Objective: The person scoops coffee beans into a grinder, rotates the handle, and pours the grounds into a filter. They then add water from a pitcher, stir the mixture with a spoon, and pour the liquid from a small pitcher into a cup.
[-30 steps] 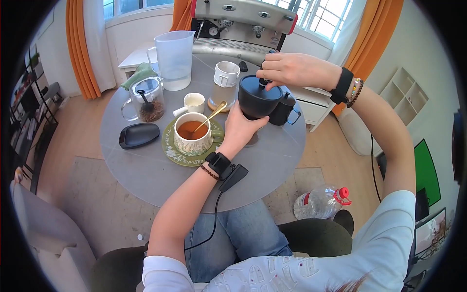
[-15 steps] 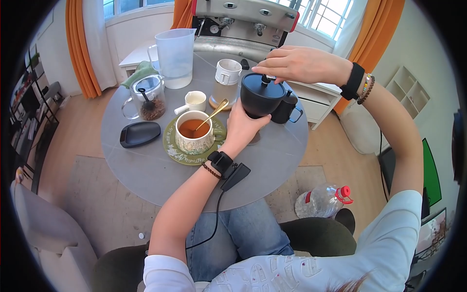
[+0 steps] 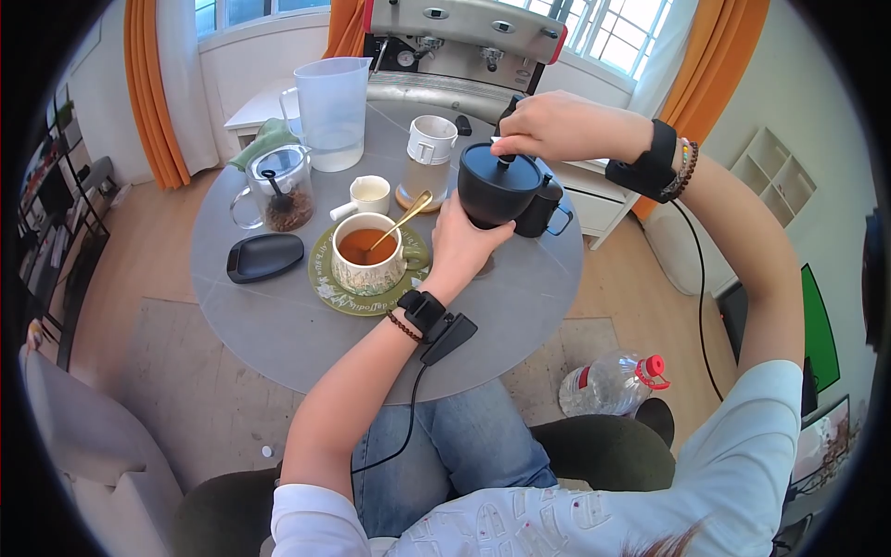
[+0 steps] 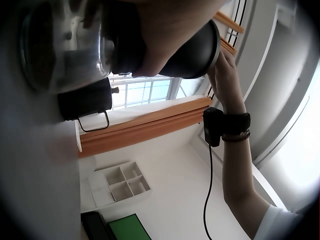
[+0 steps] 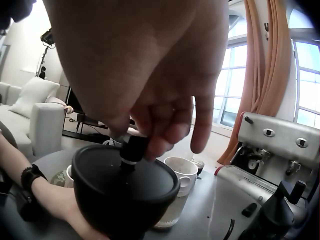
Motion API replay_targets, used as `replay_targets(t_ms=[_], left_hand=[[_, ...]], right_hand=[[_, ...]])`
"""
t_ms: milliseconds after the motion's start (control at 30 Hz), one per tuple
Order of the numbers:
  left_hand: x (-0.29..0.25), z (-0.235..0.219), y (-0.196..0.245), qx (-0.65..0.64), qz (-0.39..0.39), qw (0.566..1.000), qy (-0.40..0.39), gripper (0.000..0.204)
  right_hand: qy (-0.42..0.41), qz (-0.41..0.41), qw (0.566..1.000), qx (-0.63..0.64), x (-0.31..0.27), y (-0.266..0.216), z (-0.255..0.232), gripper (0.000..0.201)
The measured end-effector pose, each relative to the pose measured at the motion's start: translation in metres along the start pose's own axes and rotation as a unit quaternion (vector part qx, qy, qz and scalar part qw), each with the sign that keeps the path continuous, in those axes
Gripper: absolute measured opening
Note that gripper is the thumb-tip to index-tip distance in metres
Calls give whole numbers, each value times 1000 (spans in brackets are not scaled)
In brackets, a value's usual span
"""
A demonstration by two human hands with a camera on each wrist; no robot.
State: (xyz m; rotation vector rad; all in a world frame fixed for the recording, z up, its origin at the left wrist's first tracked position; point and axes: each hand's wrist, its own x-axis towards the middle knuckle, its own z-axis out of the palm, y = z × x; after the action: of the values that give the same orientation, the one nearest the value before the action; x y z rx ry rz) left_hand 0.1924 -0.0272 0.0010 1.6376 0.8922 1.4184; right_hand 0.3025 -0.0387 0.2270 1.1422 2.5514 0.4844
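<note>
A black hand coffee grinder (image 3: pixel 497 190) with a wide cone-shaped top and a flat lid (image 5: pixel 120 172) stands at the right of the round table. My left hand (image 3: pixel 455 243) grips it around its narrow neck, below the cone. In the left wrist view its clear glass jar (image 4: pixel 80 55) shows under that hand. Above the lid, my right hand (image 3: pixel 577 128) holds the crank (image 3: pixel 509 113), fingers curled and thumb near the shaft (image 5: pixel 132 148) at the lid's centre. Much of the crank is hidden behind the fingers.
Left of the grinder, a cup of tea (image 3: pixel 367 265) with a gold spoon sits on a green saucer (image 3: pixel 325 288). Around it stand a small white pitcher (image 3: pixel 373 193), a black tray (image 3: pixel 266 258), a glass pot (image 3: pixel 288 209) and a water jug (image 3: pixel 334 116). A black pitcher (image 3: pixel 540 212) stands close right.
My right hand has swung around over the lid with the crank, its fingers stretched out half a second ago and curled now. The left hand and grinder stay in place.
</note>
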Motion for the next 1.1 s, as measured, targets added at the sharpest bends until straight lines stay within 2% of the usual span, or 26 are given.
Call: replay_targets(t_ms=[33,133,200,233,333,433,533,633,700,733,800,833,867,967,1067,1100], left_hand=[[1,-1,0,-6,1,1000,-5,65],[-1,-2,1,-3,-1,1000,-12,64],[-1,-3,2,3,1,1000,-10,64],[-1,-2,2,5,5,1000,-7,65],[0,-1,-1,6,4,1000,-9,65],[1,-2,-2,1,2,1000,-15,64],[1,-1,-3,4,4,1000,-5,63],[0,0,-2,7,15,1000,2,62],[1,0,-2,9,21,1000,1,62],[1,-1,-2,11,22,1000,-3,63],[0,-2,-2,18,20,1000,-8,63],[0,-2,-3,22,19,1000,-8,63],[2,-2,-4,25,18,999,-8,64],[2,-1,-5,13,29,999,-6,64],[0,-1,-4,9,27,1000,-4,63],[0,-1,-4,12,27,1000,-4,63]], right_hand=[[-46,58,997,1,-1,-7,-6,41],[30,7,995,98,8,7,10,57],[-48,99,971,214,10,12,13,55],[-86,144,949,268,13,12,9,54],[-78,276,877,387,12,4,5,48],[-90,328,831,440,11,-1,3,46],[-154,353,717,581,17,12,12,44],[-98,367,735,562,8,2,13,45],[-85,294,880,364,4,-2,4,42],[-77,249,931,256,3,-2,2,42],[53,77,982,164,-2,14,14,35],[118,-12,986,113,-2,11,10,36],[21,-6,987,159,-4,11,-1,31],[-45,-35,989,133,-5,15,-11,36],[-73,-1,991,109,-7,16,-14,43],[-51,-29,995,77,-6,20,-10,44]])
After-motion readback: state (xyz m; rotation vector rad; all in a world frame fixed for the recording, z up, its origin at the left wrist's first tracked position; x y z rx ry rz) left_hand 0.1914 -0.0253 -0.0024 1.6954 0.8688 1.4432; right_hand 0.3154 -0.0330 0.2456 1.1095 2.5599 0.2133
